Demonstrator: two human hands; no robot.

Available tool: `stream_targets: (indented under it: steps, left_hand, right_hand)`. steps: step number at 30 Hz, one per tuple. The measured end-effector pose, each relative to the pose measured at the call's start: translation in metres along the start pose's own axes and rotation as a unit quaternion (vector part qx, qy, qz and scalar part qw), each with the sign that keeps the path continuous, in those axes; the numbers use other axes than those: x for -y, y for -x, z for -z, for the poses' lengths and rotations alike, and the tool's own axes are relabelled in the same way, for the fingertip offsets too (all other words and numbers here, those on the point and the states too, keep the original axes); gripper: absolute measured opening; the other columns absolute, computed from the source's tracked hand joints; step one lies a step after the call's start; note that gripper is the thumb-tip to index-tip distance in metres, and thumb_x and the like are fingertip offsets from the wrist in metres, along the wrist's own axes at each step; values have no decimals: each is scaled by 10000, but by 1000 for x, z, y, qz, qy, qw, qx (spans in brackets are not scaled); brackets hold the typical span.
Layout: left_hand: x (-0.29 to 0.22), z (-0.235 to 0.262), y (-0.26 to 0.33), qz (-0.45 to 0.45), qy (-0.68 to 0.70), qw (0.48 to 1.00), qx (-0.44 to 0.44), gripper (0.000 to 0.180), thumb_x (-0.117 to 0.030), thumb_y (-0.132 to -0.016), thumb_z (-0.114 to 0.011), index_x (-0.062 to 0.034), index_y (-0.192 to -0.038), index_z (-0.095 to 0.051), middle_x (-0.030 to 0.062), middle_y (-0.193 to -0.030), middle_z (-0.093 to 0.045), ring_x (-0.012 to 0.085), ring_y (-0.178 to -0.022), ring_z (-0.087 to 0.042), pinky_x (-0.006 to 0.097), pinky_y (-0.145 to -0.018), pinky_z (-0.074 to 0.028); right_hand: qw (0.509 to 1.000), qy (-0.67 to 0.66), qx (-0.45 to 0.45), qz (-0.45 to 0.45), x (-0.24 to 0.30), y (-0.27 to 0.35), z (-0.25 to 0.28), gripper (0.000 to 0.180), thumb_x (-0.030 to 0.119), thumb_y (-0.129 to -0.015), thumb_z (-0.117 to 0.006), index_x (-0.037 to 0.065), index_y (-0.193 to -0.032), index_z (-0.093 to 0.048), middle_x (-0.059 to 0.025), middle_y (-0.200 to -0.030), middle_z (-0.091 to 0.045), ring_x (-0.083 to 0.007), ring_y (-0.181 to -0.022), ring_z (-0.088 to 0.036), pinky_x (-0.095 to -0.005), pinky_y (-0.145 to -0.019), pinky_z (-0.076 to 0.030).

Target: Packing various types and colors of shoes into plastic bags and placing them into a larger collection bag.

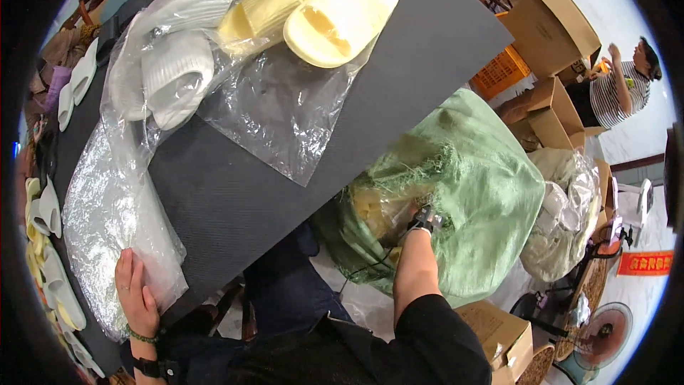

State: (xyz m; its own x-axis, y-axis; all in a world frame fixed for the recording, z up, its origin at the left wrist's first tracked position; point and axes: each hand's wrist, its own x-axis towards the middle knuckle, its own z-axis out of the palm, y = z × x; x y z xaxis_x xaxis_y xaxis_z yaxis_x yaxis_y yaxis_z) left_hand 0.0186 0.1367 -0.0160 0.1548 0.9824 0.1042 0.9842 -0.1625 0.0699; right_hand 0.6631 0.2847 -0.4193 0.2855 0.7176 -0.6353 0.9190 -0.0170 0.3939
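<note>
My left hand (pixel 138 295) lies flat, fingers stretched out, on a pile of clear plastic bags (pixel 107 207) at the table's left side. My right hand (pixel 422 218) reaches into the mouth of a green woven sack (pixel 484 192); its fingers are hidden inside, so I cannot see what they touch. Pale yellowish items in clear plastic (pixel 377 210) show in that opening. Farther up the table, a pair of yellow slippers (pixel 342 18) lies on a clear bag (pixel 285 110). Beside it, white ribbed slippers (pixel 178 75) sit in clear plastic.
The dark grey table (pixel 235 192) has a corner at the far right. Loose slippers (pixel 60 285) line its left edge. Cardboard boxes (pixel 548 28), an orange crate (pixel 502 71) and a pale bulging bag (pixel 563 214) stand right. A person (pixel 620 89) is at the far right.
</note>
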Motion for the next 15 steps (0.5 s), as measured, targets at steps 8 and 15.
stream_targets:
  steps: [8,15]
  left_hand:
    - [-3,-11,-7,4,5,1000,-9,442,-95,-915,-400,8,-1331,-509,201,-1470,-424,390,-1379,-369,503,-1153,-250]
    - [1,2,5,0,-11,1000,-11,439,-80,-900,-403,18,-1313,-516,207,-1468,-424,392,-1380,-367,507,-1153,-253]
  right_hand:
    - [993,108,39,37,-28,-38,4,596,364,-1032,-306,89,-1547,-187,-74,-1619,-141,-304,-1492,-87,-570,-1179,-55]
    - [961,-271,37,32,-20,-5,47,516,319,-1004,-402,82,-1452,-307,-75,-1476,-295,-284,-1362,-245,-520,-1084,-195]
